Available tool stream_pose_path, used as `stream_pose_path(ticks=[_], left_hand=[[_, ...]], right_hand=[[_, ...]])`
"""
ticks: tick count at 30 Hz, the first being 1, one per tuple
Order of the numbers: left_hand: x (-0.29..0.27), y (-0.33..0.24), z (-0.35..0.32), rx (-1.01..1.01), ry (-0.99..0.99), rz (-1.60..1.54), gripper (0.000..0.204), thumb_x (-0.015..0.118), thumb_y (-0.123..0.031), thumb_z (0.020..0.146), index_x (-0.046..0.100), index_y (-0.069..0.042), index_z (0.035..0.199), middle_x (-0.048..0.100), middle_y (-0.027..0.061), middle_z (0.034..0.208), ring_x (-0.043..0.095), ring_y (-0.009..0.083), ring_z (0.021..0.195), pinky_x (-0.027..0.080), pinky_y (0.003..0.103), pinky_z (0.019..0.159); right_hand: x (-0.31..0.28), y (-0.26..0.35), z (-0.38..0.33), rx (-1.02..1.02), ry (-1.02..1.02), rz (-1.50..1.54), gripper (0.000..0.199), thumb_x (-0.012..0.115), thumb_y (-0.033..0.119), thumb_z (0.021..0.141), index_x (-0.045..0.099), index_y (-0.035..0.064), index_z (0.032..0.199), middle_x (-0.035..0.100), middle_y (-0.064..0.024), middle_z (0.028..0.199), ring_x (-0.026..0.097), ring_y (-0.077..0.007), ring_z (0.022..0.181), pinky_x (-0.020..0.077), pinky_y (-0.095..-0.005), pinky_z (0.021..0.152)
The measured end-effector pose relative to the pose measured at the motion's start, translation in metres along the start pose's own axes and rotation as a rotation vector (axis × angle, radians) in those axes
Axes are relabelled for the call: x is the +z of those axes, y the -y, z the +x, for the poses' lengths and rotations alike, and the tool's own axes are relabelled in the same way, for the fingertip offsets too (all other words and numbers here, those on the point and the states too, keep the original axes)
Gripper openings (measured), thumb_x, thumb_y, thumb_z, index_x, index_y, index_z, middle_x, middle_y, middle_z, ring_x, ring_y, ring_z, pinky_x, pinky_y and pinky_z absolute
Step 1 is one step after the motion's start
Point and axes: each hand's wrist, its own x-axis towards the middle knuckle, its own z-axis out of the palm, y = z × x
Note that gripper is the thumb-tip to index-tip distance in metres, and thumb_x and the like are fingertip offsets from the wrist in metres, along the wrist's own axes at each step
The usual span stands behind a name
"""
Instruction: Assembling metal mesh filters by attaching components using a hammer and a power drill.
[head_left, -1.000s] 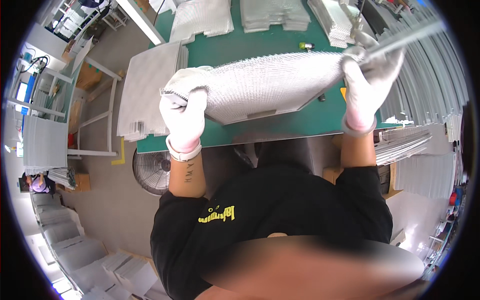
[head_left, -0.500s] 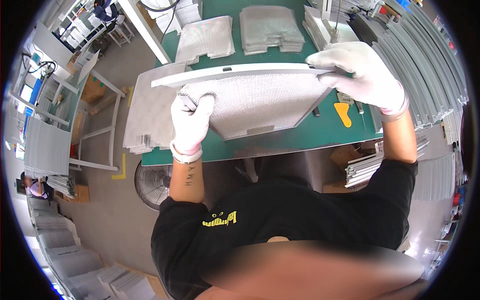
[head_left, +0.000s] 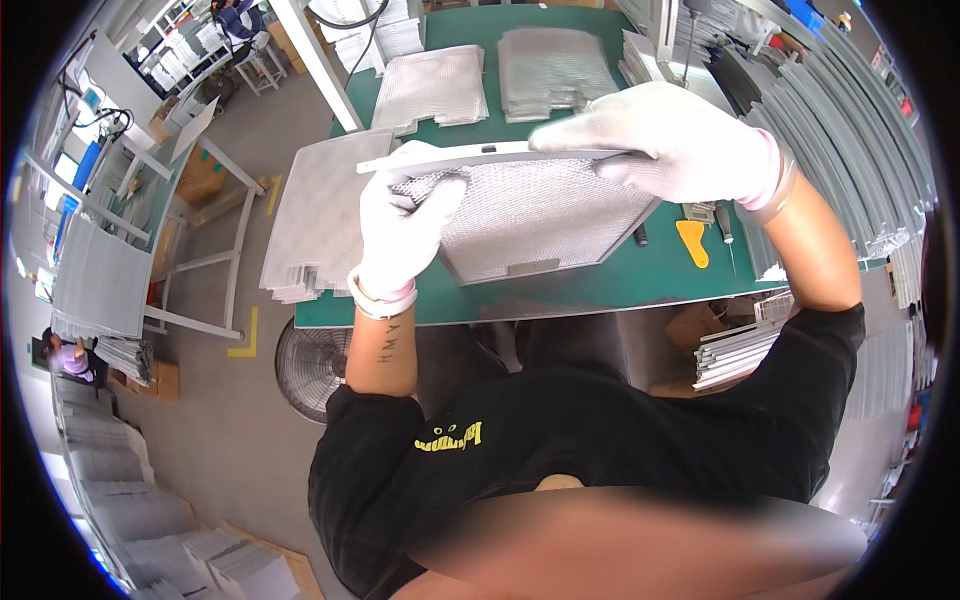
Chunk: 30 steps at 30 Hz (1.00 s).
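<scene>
A silvery, rectangular mesh panel is held tilted above the near side of a green table. The gloved left hand has its fingers closed on the panel's upper left corner, thumb in front. The gloved right hand grips a pale, narrow metal strip near its right end, fingers over the top and thumb below. The strip runs along the panel's upper edge; whether it is fully seated there cannot be told.

A second ago the strip was raised at the right, blurred and away from the panel. Half a second ago its left end stuck out well past the left hand; now it ends just beside that hand, and the right hand has moved inward.

A flat yellow tool lies on the table to the right, and a stack of mesh sheets sits to the left
</scene>
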Motion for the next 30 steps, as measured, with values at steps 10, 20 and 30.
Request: stream_pose_path(ticks=[10,20,30], left_hand=[[0.007,0.022,-0.009,0.172,-0.203,0.017,0.048,0.079,0.0,0.083,0.055,-0.001,0.124,0.062,0.0055,0.105,0.06,0.0075,0.087,0.05,0.021,0.074],[0.023,0.047,-0.004,0.381,-0.571,0.229,0.05,0.091,-0.009,0.074,0.063,0.0,0.115,0.064,0.0032,0.099,0.053,0.0072,0.079,0.047,0.022,0.072],[0.012,0.056,-0.004,0.403,-0.578,0.464,0.032,0.075,-0.002,0.085,0.067,0.007,0.115,0.071,0.0159,0.106,0.068,0.0213,0.094,0.053,0.031,0.087]], right_hand=[[0.009,0.013,0.034,0.09,0.021,0.277,0.04,0.065,0.005,0.084,0.064,0.0059,0.124,0.07,-0.0142,0.114,0.066,-0.0348,0.105,0.0523,-0.0408,0.094],[0.016,0.005,0.036,-0.019,-0.021,0.142,0.054,0.06,-0.001,0.082,0.061,0.0076,0.136,0.068,-0.0189,0.117,0.064,-0.0374,0.105,0.0511,-0.0426,0.093],[0.018,0.002,0.04,0.012,-0.034,0.221,0.051,0.061,0.0,0.084,0.062,0.0079,0.135,0.066,-0.0196,0.104,0.064,-0.037,0.096,0.0506,-0.0419,0.089]])
